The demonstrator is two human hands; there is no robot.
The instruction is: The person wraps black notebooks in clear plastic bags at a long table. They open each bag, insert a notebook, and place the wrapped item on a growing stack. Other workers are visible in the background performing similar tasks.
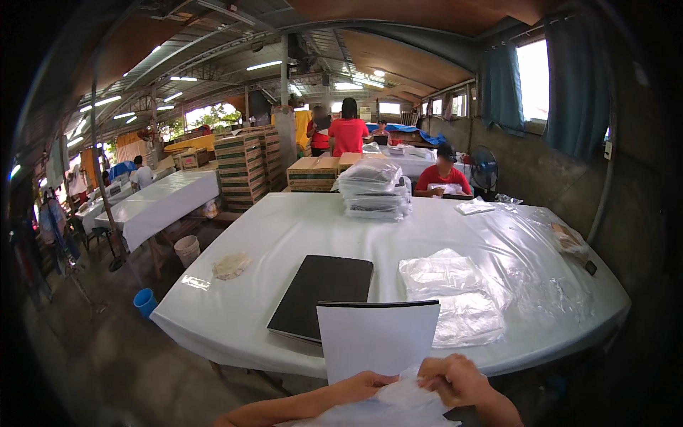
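Observation:
My left hand (366,384) and my right hand (455,377) both grip a clear plastic bag (402,402) at the lower edge of the head view. Fingers of both hands are closed on its upper part. Just beyond them a white flat panel (377,338) with a black top edge stands upright at the table's near edge; its lower part is hidden behind my hands and the bag. Behind it to the left lies a flat black stack of boards or folders (327,292). Several clear plastic bags (452,299) lie in a pile to the right of the panel.
The white-covered table (235,313) also bears a pile of wrapped packages (370,188) at the far side and a small beige heap (231,265) at left. A person in red (442,174) sits beyond it. A blue bucket (145,302) stands on the floor at left.

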